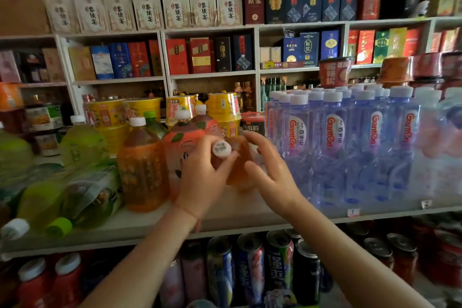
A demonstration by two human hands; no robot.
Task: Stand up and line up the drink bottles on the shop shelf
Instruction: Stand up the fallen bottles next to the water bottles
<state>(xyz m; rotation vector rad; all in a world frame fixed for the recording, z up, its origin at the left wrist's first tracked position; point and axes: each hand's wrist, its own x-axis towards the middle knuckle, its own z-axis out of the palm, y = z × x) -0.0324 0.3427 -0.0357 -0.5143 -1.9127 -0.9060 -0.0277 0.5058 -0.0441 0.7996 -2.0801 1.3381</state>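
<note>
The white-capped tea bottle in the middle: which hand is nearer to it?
Left. The left hand grips the tea bottle just under its cap; the right hand hovers open beside it, on its right.

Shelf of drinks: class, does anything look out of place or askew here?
Yes. Two green bottles lie on their sides at the shelf's left end, caps towards the front edge, while the tea bottles beside them stand. The left hand holds another tea bottle tilted.

Shop: stocked shelves (pixel 225 217), price tags (pixel 353 212).
</note>
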